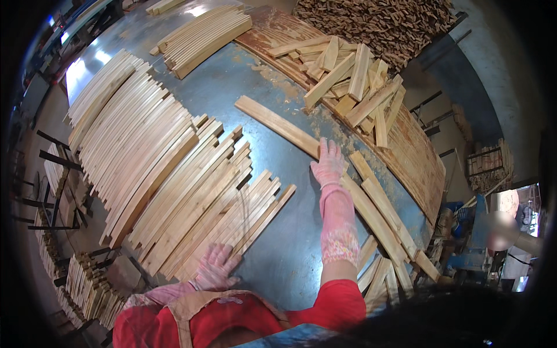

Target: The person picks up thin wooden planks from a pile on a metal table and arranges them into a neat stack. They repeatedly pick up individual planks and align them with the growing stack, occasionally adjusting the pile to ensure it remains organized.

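Observation:
My right hand [329,163], in a pink glove and sleeve cover, reaches forward over the metal tabletop [270,255]. Its fingers lie stretched across the near part of a long wooden strip [275,124], which slants away to the far left. Whether the thumb grips the strip's edge is hard to see. Close to my body, my left hand [216,268], gloved alike, rests with fingers apart at the near ends of a row of wooden strips [203,217]. These strips lie side by side with uneven far ends.
Left of them is a larger row of strips [133,127]; another bundle [203,40] sits farther back. Loose wood pieces [354,81] are heaped on a worn board [412,156]. More strips [386,211] lie right of my arm. A big pile of offcuts [377,26] is beyond the table.

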`<action>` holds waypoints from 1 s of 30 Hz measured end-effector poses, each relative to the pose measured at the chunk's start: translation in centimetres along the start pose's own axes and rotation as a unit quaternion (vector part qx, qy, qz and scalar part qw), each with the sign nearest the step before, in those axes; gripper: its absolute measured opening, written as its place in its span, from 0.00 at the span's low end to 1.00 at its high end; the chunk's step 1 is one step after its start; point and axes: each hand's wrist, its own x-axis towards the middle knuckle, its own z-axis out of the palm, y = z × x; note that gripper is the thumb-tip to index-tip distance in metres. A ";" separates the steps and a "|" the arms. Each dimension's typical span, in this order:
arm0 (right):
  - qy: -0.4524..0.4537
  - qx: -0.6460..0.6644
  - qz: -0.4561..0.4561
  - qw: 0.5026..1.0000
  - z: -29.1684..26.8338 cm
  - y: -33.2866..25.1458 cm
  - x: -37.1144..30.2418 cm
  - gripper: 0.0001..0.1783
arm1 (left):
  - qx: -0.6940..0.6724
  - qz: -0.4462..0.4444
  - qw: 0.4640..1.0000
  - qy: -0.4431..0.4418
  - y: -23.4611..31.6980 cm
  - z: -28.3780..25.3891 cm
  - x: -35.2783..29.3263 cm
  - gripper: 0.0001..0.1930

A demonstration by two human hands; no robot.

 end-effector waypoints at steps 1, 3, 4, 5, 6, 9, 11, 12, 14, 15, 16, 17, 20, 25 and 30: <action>-0.052 -0.036 -0.004 0.998 0.5 1.1 1.9 0.48 | 0.019 0.004 1.000 0.006 0.0 1.9 0.0 0.34; -0.257 -0.024 0.029 0.966 -1.8 1.0 5.1 0.47 | 0.054 -0.006 0.998 0.010 -1.0 4.5 -0.4 0.35; -0.235 -0.013 0.022 0.972 -1.2 2.2 5.1 0.45 | 0.069 -0.006 0.998 0.009 -1.4 4.8 -0.6 0.36; -0.213 -0.003 0.018 0.977 -0.4 4.0 4.9 0.42 | 0.059 0.008 0.998 0.017 -2.0 5.2 -0.4 0.35; -0.200 0.011 0.015 0.980 0.5 5.3 3.8 0.40 | 0.021 -0.006 0.999 0.027 -1.6 4.8 0.0 0.35; -0.264 0.061 -0.107 0.957 -0.3 7.0 -1.3 0.27 | -0.121 0.053 0.987 0.088 -0.6 4.1 2.4 0.37; -0.293 0.279 -0.003 0.915 -2.4 5.7 -8.0 0.26 | -0.322 -0.093 0.941 0.038 3.5 2.7 6.2 0.35; -0.333 0.426 0.078 0.838 -4.8 4.6 -10.8 0.26 | -0.412 -0.161 0.897 0.012 5.4 2.0 8.6 0.34; -0.317 0.538 0.140 0.768 -6.4 5.2 -16.8 0.28 | -0.617 -0.214 0.754 -0.066 5.9 3.5 13.7 0.30; -0.288 0.521 0.104 0.797 -5.2 6.3 -19.5 0.32 | -0.691 -0.250 0.671 -0.103 5.9 4.7 16.0 0.28; -0.244 0.350 0.073 0.901 -5.0 7.9 -21.1 0.34 | -0.745 -0.283 0.587 -0.143 6.0 6.1 17.2 0.25; -0.194 0.159 0.037 0.967 -5.2 9.9 -22.0 0.37 | -0.693 -0.290 0.646 -0.139 5.7 7.9 17.6 0.22; -0.139 -0.078 0.125 0.979 -2.8 19.2 -25.1 0.49 | -0.642 -0.317 0.689 -0.111 4.9 11.4 16.2 0.20; -0.155 -0.062 0.132 0.977 -2.1 25.3 -26.6 0.46 | -0.604 -0.310 0.718 -0.150 7.2 9.1 12.9 0.19; -0.270 0.192 0.234 0.914 -7.7 19.0 -23.1 0.28 | -0.589 -0.299 0.738 -0.137 7.5 8.6 7.1 0.20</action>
